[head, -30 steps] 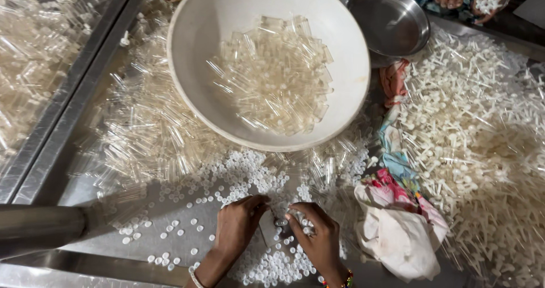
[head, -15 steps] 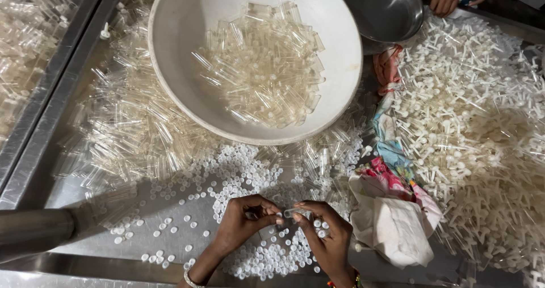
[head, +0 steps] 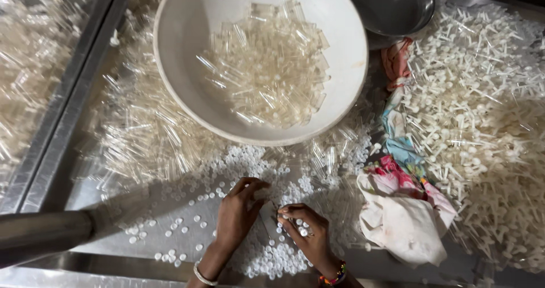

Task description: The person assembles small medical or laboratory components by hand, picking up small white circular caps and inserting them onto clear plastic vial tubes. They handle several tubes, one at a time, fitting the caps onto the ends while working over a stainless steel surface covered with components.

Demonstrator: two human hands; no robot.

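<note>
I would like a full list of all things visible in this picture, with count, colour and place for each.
large bowl: one, white, top centre, holds clear tubes
clear tubes: many, transparent, in the bowl and heaped around it
small caps: many, white, scattered on the table near the hands
stemmed plastic pieces: many, white, heap at right
metal bowl: one, silver, top right
cloth: one, white with coloured print, right of the hands
metal table: one, grey, under everything
metal bar: one, grey, lower left
left hand: one, bracelet on wrist, pinching a small part
right hand: one, beaded bracelet, fingertips meeting the left hand
</note>
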